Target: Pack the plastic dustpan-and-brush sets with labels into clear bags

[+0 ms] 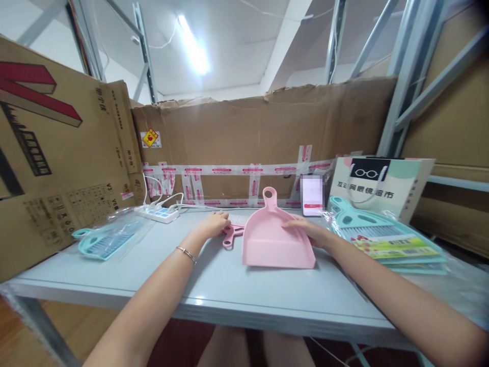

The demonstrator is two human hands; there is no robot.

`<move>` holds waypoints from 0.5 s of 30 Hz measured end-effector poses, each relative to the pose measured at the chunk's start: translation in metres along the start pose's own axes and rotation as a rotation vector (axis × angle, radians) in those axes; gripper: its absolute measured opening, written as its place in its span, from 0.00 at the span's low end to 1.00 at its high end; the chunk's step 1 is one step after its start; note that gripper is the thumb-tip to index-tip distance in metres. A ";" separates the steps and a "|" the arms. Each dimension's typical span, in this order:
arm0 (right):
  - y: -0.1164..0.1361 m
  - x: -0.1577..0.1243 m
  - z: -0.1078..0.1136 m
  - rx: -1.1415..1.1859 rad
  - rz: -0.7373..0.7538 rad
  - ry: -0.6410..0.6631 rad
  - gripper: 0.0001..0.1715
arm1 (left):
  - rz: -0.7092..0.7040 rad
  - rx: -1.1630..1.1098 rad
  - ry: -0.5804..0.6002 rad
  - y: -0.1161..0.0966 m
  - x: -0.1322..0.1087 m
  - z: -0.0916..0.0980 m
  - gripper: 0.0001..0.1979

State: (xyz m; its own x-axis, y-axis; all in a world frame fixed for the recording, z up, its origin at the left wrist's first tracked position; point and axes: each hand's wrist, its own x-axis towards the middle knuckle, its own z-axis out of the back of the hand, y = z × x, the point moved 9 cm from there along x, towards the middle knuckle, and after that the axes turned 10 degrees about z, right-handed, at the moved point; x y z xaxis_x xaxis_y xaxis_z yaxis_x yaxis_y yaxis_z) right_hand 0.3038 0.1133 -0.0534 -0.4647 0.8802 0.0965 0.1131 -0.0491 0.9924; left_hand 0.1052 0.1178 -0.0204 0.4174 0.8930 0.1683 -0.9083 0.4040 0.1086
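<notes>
A pink dustpan lies flat on the grey table, its round-holed handle pointing away from me. My right hand rests on the dustpan's right edge with the fingers laid over the rim. Just left of the dustpan lies a small pink brush. My left hand is on top of that brush, fingers curled over it. A thin bracelet sits on my left wrist.
A teal brush-and-dustpan set in a clear bag lies at the left. A stack of bagged teal sets is at the right, a paper bag and a phone behind it. A white power strip sits by the cardboard walls.
</notes>
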 end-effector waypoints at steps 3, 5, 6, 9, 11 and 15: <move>0.002 0.001 0.002 0.007 0.021 -0.024 0.28 | -0.020 -0.076 -0.081 0.003 -0.005 0.020 0.07; 0.003 0.002 0.005 -0.007 0.035 -0.045 0.28 | 0.056 -0.220 -0.223 0.023 -0.011 0.046 0.09; 0.004 0.002 0.006 -0.013 0.040 -0.053 0.27 | 0.131 -0.305 -0.323 0.040 -0.017 0.060 0.10; 0.006 0.002 0.006 -0.028 0.055 -0.080 0.23 | 0.316 -0.594 -0.688 0.091 -0.045 0.102 0.11; 0.007 0.003 0.006 -0.039 0.060 -0.107 0.20 | 0.331 -0.869 -0.887 0.113 -0.064 0.117 0.12; 0.011 0.008 0.001 -0.020 0.118 -0.147 0.19 | 0.224 -1.373 -0.709 0.093 -0.055 0.110 0.16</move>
State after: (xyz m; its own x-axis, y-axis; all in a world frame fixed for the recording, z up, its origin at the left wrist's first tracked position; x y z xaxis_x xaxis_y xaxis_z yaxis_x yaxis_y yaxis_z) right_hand 0.3019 0.1199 -0.0418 -0.3154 0.9274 0.2013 0.1408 -0.1640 0.9764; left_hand 0.0012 0.0848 0.0884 -0.1563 0.8450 0.5114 -0.1162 0.4984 -0.8591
